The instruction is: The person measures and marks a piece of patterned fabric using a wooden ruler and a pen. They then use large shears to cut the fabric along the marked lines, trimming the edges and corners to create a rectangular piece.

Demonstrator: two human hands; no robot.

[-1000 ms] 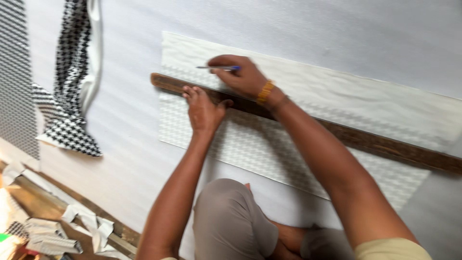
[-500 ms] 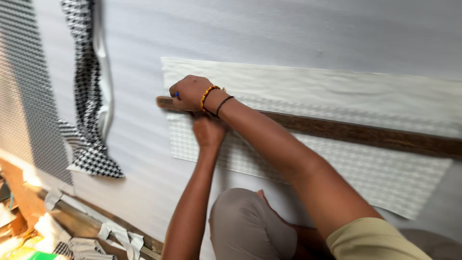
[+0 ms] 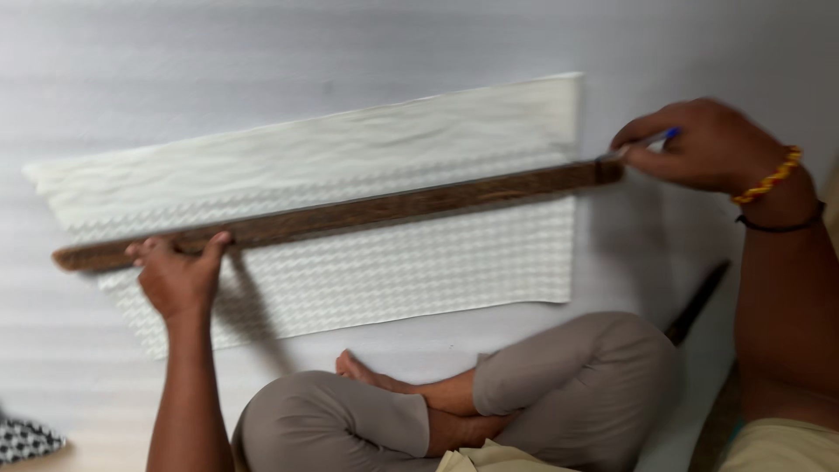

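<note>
A long dark wooden stick [image 3: 350, 212] lies across a white textured cloth [image 3: 367, 166] spread on a white surface. My left hand [image 3: 179, 275] presses down on the stick near its left end. My right hand [image 3: 703, 144] is at the stick's right end, just past the cloth's edge, pinching a blue pen [image 3: 669, 135] with its tip by the wood. A yellow-and-red bracelet and a black band circle my right wrist.
My crossed legs in grey trousers [image 3: 489, 402] sit below the cloth. A dark narrow stick [image 3: 696, 303] lies by my right knee. A black-and-white checked fabric [image 3: 26, 437] shows at the lower left corner.
My right hand with the pen has travelled from the stick's left end to its right end. The view has swung right, so the checked fabric is nearly out of frame.
</note>
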